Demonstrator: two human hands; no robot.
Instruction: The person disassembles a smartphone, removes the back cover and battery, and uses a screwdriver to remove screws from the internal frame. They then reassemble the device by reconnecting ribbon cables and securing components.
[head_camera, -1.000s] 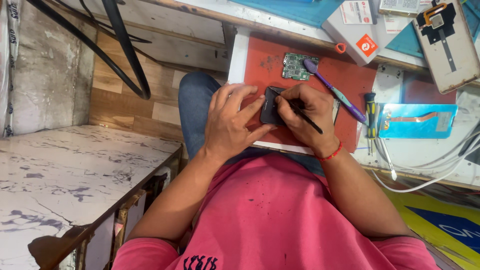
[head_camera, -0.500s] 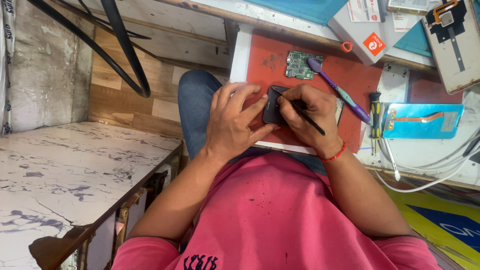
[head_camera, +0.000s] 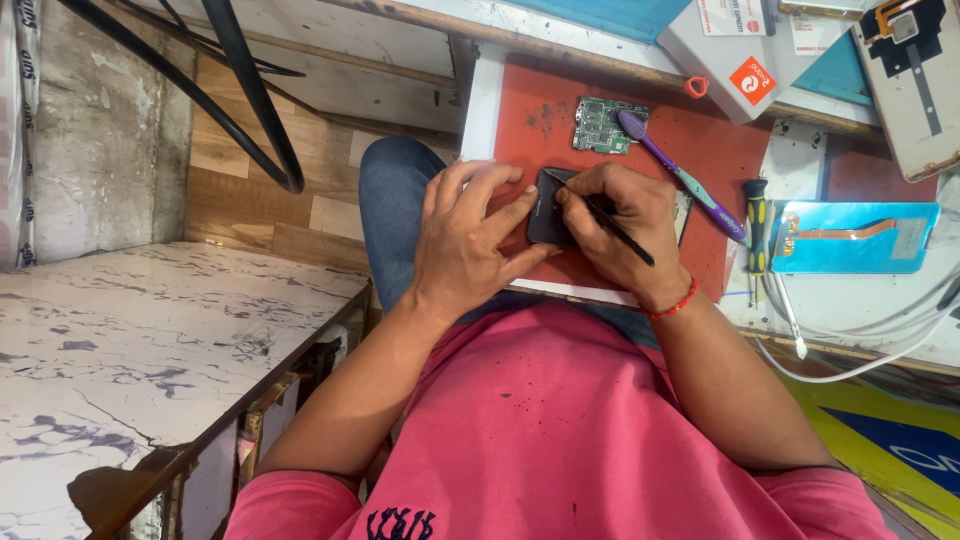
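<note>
Unmoved since earlier: both hands at the small black phone (head_camera: 548, 208) on the red mat (head_camera: 690, 150). Left hand (head_camera: 470, 240) presses it, fingers together; right hand (head_camera: 625, 225) pinches a thin tool (head_camera: 610, 222). Grey box (head_camera: 745, 50) with orange label, upper right.

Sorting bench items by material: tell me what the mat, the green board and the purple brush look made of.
Red mat: likely rubber or silicone, matte and scuffed. Green board: printed circuit laminate carrying small components. Purple brush: glossy moulded plastic, apparently.

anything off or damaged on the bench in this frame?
Mostly orderly. A bare green circuit board lies loose on the red mat, a purple toothbrush resting against it. Dark specks mark the mat nearby. Both hands work on the small dark device.
</note>
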